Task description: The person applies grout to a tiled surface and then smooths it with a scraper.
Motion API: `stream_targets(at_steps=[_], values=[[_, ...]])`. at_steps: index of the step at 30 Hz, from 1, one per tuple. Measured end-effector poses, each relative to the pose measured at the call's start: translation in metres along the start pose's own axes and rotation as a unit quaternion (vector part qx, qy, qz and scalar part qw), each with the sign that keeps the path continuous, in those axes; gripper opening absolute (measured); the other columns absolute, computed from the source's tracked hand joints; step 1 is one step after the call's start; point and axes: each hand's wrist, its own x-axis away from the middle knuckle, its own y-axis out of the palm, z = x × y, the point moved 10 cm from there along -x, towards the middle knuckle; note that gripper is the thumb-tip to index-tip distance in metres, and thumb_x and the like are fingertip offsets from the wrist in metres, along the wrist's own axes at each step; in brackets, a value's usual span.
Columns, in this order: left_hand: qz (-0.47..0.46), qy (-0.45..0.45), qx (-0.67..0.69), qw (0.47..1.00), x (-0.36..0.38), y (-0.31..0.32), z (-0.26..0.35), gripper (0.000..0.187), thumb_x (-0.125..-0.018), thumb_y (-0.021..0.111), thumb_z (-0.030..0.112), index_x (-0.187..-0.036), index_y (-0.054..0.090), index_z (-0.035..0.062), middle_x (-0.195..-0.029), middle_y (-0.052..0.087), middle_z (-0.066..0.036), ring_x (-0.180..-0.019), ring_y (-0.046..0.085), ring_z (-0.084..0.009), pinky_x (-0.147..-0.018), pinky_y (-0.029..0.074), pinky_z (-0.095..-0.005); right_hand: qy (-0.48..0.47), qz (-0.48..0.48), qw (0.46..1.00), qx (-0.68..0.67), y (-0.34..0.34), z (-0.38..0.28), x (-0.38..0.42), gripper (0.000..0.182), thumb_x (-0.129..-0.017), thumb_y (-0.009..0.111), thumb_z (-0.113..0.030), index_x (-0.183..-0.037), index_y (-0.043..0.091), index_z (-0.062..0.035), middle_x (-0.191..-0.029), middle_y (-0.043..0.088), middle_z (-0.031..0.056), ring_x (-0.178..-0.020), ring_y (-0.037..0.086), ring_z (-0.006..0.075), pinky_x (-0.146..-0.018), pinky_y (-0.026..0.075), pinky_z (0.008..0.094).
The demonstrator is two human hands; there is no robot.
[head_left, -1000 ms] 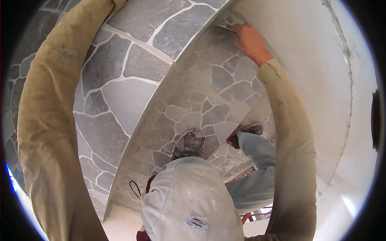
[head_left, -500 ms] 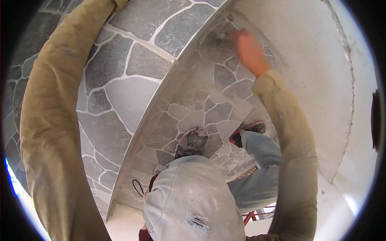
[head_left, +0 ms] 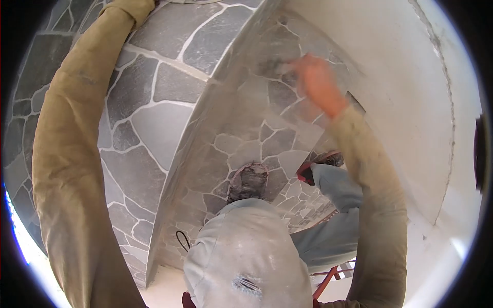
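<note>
My right hand (head_left: 317, 82) is raised over the grey stone-patterned surface (head_left: 277, 143) with pale joints, close to the plain wall. It is blurred by motion, with fingers bent together; a small dark blurred thing (head_left: 280, 66) shows at the fingertips, too unclear to name. My left arm reaches up along the larger stone-patterned face (head_left: 159, 123). Only the cuff (head_left: 131, 10) shows at the top edge, and the left hand itself lies outside the frame. A straight edge (head_left: 192, 113) divides the two stone-patterned surfaces.
My knee in pale torn trousers (head_left: 249, 251) is in front, with a dusty shoe (head_left: 249, 182) beyond it. The other shoe (head_left: 323, 164) is to the right. A red metal frame (head_left: 326, 282) shows below. A plain cracked wall (head_left: 411, 102) curves up on the right.
My right hand has moved slightly down and to the right in the view. The view has shifted a little, and the dividing edge now appears farther left at the top.
</note>
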Motion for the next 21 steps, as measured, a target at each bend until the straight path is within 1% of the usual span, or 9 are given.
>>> stream_targets(at_steps=[3, 5, 10, 12, 13, 15, 16, 18, 21], values=[[-0.011, -0.006, -0.011, 1.000, -0.002, -0.001, 0.004, 0.028, -0.090, 0.065, 0.022, -0.105, 0.069, -0.0009, -0.101, 0.068, -0.019, -0.093, 0.066, -0.0333, -0.085, 0.051, -0.0388, 0.143, 0.000, 0.990, 0.007, -0.023, 0.065, -0.020, 0.043, -0.080, 0.058, -0.005, -0.118, 0.073, -0.0160, -0.100, 0.069, 0.0163, -0.090, 0.065, 0.0374, -0.078, 0.052, 0.0469], [-0.021, -0.002, -0.003, 1.000, -0.006, 0.000, 0.008, 0.029, -0.090, 0.066, 0.023, -0.107, 0.069, -0.0010, -0.103, 0.068, -0.020, -0.093, 0.066, -0.0334, -0.085, 0.051, -0.0390, 0.070, 0.017, 0.996, 0.057, -0.009, 0.054, -0.013, 0.041, -0.082, 0.061, -0.007, -0.119, 0.074, -0.0157, -0.094, 0.068, 0.0169, -0.090, 0.066, 0.0364, -0.078, 0.053, 0.0478], [-0.057, 0.018, -0.014, 0.998, -0.004, 0.002, 0.003, 0.030, -0.094, 0.063, 0.020, -0.116, 0.068, 0.0012, -0.115, 0.067, -0.018, -0.106, 0.063, -0.0329, -0.094, 0.048, -0.0386, -0.020, -0.011, 0.999, -0.034, 0.000, -0.041, 0.071, 0.032, -0.081, 0.059, -0.006, -0.107, 0.075, -0.0146, -0.094, 0.069, 0.0103, -0.089, 0.065, 0.0338, -0.081, 0.052, 0.0450], [-0.074, 0.041, -0.017, 0.996, -0.004, 0.004, -0.001, 0.030, -0.096, 0.062, 0.018, -0.121, 0.067, 0.0028, -0.123, 0.066, -0.017, -0.114, 0.062, -0.0325, -0.100, 0.046, -0.0381, -0.071, -0.156, 0.983, -0.068, 0.002, -0.062, 0.098, 0.027, -0.080, 0.061, -0.008, -0.103, 0.073, -0.0144, -0.094, 0.070, 0.0096, -0.095, 0.065, 0.0317, -0.079, 0.053, 0.0441], [-0.085, 0.049, -0.019, 0.995, -0.003, 0.007, -0.004, 0.030, -0.097, 0.061, 0.017, -0.124, 0.067, 0.0035, -0.127, 0.065, -0.016, -0.118, 0.061, -0.0322, -0.103, 0.045, -0.0379, -0.057, -0.153, 0.984, -0.067, -0.002, -0.051, 0.103, 0.027, -0.080, 0.061, -0.008, -0.103, 0.073, -0.0144, -0.094, 0.070, 0.0096, -0.095, 0.065, 0.0317, -0.079, 0.053, 0.0441], [-0.097, 0.067, -0.014, 0.993, -0.006, 0.018, 0.002, 0.031, -0.098, 0.060, 0.016, -0.126, 0.066, 0.0043, -0.130, 0.064, -0.015, -0.122, 0.060, -0.0320, -0.105, 0.044, -0.0377, 0.067, 0.005, 0.998, -0.012, -0.037, -0.003, 0.107, 0.023, -0.082, 0.063, -0.010, -0.103, 0.071, -0.0077, -0.092, 0.071, 0.0089, -0.088, 0.066, 0.0297, -0.079, 0.051, 0.0438], [-0.088, 0.062, -0.014, 0.994, -0.007, 0.020, 0.004, 0.031, -0.098, 0.060, 0.016, -0.126, 0.067, 0.0043, -0.129, 0.065, -0.015, -0.121, 0.060, -0.0318, -0.105, 0.044, -0.0374, 0.073, 0.008, 0.997, -0.009, -0.047, -0.002, 0.107, 0.023, -0.082, 0.063, -0.010, -0.103, 0.071, -0.0077, -0.092, 0.071, 0.0089, -0.088, 0.066, 0.0297, -0.079, 0.051, 0.0438], [-0.080, 0.049, -0.024, 0.995, -0.003, 0.017, 0.005, 0.030, -0.098, 0.060, 0.016, -0.125, 0.067, 0.0043, -0.127, 0.066, -0.015, -0.120, 0.061, -0.0313, -0.104, 0.045, -0.0369, 0.322, 0.117, 0.930, -0.132, -0.071, 0.037, 0.119, 0.014, -0.091, 0.064, -0.016, -0.097, 0.068, -0.0036, -0.074, 0.069, 0.0095, -0.069, 0.068, 0.0277, -0.065, 0.054, 0.0419], [-0.074, 0.024, -0.032, 0.996, -0.001, 0.009, -0.004, 0.029, -0.098, 0.060, 0.016, -0.123, 0.068, 0.0047, -0.124, 0.067, -0.016, -0.117, 0.062, -0.0312, -0.103, 0.045, -0.0366, 0.385, 0.055, 0.874, -0.291, -0.009, -0.020, 0.118, 0.026, -0.097, 0.064, -0.026, -0.092, 0.064, -0.0006, -0.062, 0.064, 0.0102, -0.055, 0.066, 0.0251, -0.053, 0.052, 0.0404]])
